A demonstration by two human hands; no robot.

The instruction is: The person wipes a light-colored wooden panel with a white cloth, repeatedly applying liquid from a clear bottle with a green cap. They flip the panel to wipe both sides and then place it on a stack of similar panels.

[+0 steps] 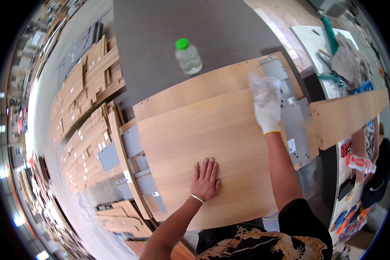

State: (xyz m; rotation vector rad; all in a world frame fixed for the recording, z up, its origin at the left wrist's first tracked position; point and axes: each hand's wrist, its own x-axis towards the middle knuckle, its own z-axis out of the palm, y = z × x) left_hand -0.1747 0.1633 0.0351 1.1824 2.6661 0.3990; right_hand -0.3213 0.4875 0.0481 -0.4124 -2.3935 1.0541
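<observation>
My left hand (206,180) is bare and lies flat, fingers together, on the top wood-grain panel (203,134) near its front edge. My right hand (265,104) wears a white work glove and rests at the far right edge of the same panel, fingers over its rim; whether it grips the edge is hard to tell. A second wooden panel (190,89) lies under the top one and juts out toward the far side. Grey panels (297,117) show beneath, to the right of the gloved hand.
A clear plastic bottle with a green cap (187,56) stands on the dark grey table (160,39) behind the panels. Stacks of wood and grey boards (91,112) fill the floor at left. A long wooden plank (351,112) and cluttered shelves lie to the right.
</observation>
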